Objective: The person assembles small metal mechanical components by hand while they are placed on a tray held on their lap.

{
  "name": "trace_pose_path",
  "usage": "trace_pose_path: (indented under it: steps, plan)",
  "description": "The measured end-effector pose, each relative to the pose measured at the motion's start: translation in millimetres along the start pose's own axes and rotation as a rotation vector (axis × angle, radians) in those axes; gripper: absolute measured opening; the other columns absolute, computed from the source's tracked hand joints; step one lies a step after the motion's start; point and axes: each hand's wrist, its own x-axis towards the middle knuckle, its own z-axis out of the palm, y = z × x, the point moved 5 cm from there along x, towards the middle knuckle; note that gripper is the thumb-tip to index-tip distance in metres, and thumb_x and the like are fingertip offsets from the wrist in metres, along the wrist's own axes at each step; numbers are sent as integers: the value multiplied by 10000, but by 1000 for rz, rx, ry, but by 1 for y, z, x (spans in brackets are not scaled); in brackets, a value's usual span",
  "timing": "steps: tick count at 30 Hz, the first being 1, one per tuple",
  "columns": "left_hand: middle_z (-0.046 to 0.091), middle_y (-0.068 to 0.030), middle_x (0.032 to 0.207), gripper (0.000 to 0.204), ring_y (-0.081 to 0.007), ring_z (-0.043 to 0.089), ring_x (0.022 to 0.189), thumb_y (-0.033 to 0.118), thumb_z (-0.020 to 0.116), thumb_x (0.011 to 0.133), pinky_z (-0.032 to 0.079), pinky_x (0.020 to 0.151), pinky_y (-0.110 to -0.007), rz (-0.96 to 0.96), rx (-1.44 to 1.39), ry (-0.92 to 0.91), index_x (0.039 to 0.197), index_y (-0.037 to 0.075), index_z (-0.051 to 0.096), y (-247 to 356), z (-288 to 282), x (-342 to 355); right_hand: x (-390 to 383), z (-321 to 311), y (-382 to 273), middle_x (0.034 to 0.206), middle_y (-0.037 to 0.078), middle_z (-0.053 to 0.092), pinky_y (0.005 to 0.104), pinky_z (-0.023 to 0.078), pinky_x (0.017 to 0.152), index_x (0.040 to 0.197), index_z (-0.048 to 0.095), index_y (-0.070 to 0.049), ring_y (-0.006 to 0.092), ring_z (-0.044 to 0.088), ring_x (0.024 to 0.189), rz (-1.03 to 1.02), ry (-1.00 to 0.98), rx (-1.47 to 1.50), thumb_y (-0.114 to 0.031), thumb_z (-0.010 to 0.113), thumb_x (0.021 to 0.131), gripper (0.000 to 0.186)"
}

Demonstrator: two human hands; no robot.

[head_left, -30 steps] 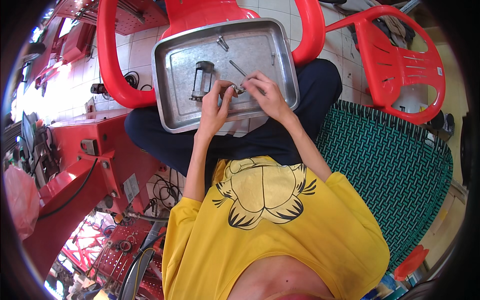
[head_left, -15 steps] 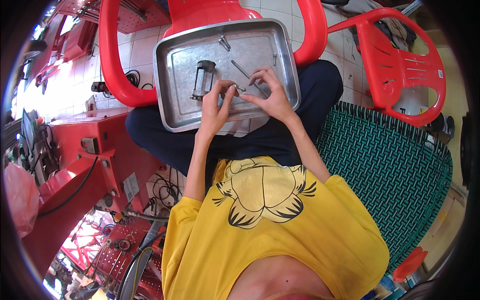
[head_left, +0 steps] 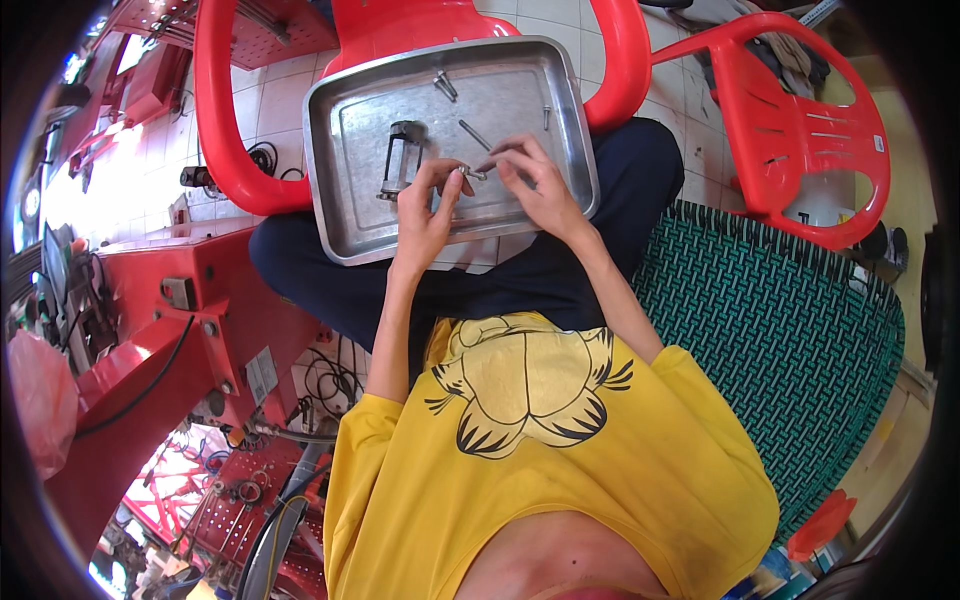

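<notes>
A shallow metal tray point(head_left: 345, 235) sits across my lap, its far side against a red plastic chair. Over its near half, my left hand point(head_left: 430, 205) pinches a small shiny metal bolt-like piece point(head_left: 474, 173) between thumb and fingertips. My right hand point(head_left: 535, 185) is at the free end of that piece, its fingers bent and apart; whether a fingertip touches it is hard to see. Left of my hands stands a cylindrical metal frame with a dark cap point(head_left: 404, 158). A thin metal rod point(head_left: 474, 135) lies partly behind my right fingers.
Several bolts point(head_left: 445, 86) lie at the tray's far side, and a small screw point(head_left: 547, 118) near its right wall. Red chairs point(head_left: 790, 140) stand ahead and right. A green woven seat point(head_left: 770, 350) is on my right, a red metal machine point(head_left: 190, 300) on my left.
My right thumb has drawn back from the small metal piece and the right fingers have swung over toward its end. My left hand keeps its pinch, almost in place.
</notes>
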Motion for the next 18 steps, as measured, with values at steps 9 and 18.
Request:
trace_pose_path:
  steps: [9,18]
  plan:
    - [655,-3,792,187,-45,549,712,145,604,1111,421,634,-235,-75,-14,-10,1221,5,660,-5,-1,-2,-1,-1,-8,1249,85,599,338,511,964,1111,737,-35,221,624,1166,18,-21,46,-164,797,946,218]
    - [663,-22,790,192,-76,600,747,135,602,1108,467,687,-254,-61,-35,-6,1219,-8,666,-4,-2,-3,-1,-3,-14,1222,88,619,344,512,965,1147,739,-32,226,641,1152,35,2,35,-169,763,974,222]
